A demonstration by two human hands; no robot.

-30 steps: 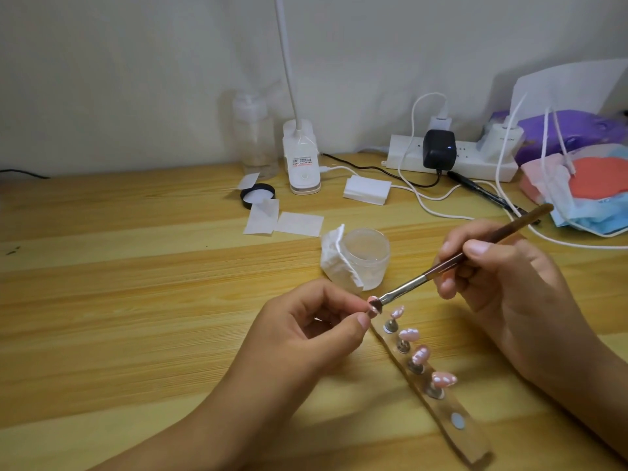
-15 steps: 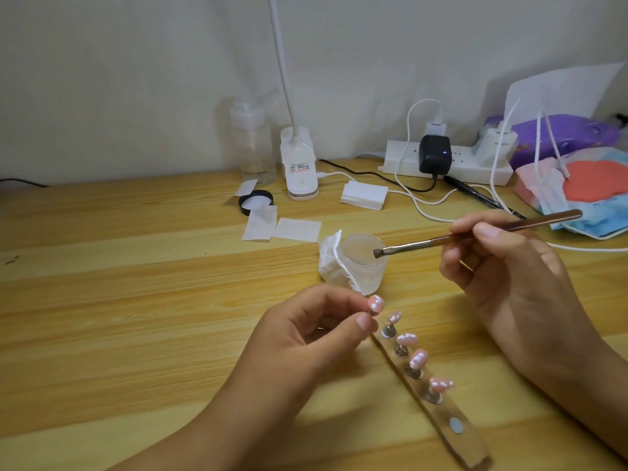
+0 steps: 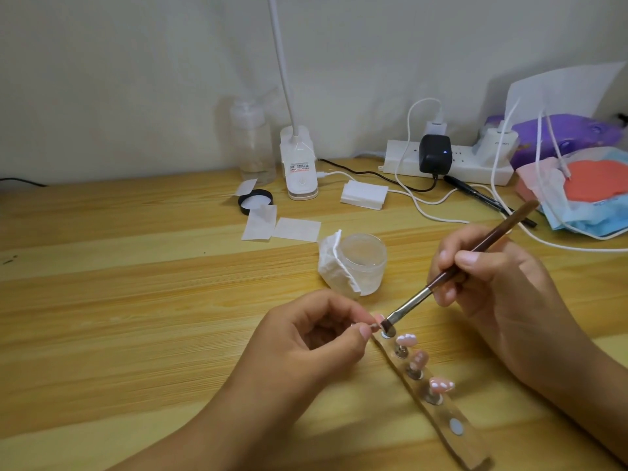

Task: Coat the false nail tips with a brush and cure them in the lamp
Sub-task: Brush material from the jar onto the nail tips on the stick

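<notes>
False nail tip (image 3: pixel 378 318): lower centre, pinched by left hand (image 3: pixel 316 338). The brush (image 3: pixel 452 268), gripped by right hand (image 3: pixel 499 287), touches it with its bristles.

The one head-worn camera is looking forward and down at the desk (image 3: pixel 119 300) from close, facing the far wall (image 3: pixel 136 62).

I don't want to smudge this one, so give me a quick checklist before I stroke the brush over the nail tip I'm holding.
1. Pinch on the nail tip by the left hand: ok.
2. The brush gripped by the right hand, bristles on the tip: ok.
3. Gel on the bristles: cannot tell.
4. The jar open: ok.
5. Free spot on the holder for this tip: ok.
6. The lamp switched on: cannot tell.
</notes>
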